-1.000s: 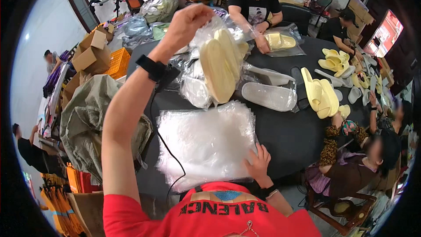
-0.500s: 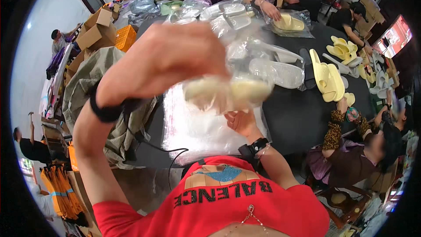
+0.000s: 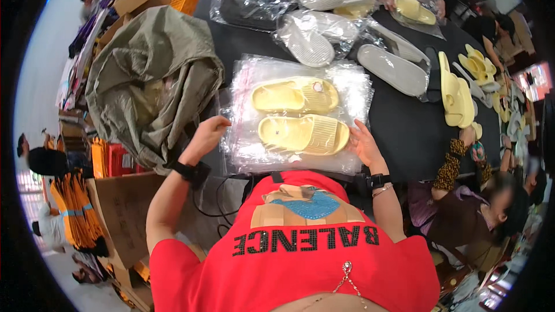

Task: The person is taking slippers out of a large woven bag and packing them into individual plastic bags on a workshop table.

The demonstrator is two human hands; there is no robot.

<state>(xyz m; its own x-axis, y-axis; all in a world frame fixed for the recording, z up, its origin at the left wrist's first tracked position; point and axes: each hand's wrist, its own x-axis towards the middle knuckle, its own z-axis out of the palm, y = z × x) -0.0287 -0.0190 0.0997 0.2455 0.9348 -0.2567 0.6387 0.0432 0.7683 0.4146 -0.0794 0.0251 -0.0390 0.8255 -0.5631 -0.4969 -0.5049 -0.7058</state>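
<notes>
In front of me two pale yellow slippers, the far one [image 3: 278, 96] and the near one [image 3: 292, 133], lie side by side inside a clear plastic bag. This bag rests on a stack of clear bags [image 3: 243, 72]. My left hand [image 3: 209, 136] is closed at the left edge of the bag, thumb and fingertips pinching its plastic. Near the toe of the near slipper, my right hand [image 3: 365, 145] lies at the bag's right edge, palm partly up and fingers apart.
Bagged grey slippers [image 3: 393, 69] and a bagged black pair [image 3: 257, 10] lie beyond the stack. An olive cloth sack [image 3: 156, 52] stands left of the table. Co-workers sit at the far and right sides, one holding yellow slippers [image 3: 457, 101].
The yellow slippers, raised and blurred between my hands before, now lie flat on the stack in a bag. My left hand has come down to the left; my right has moved right.
</notes>
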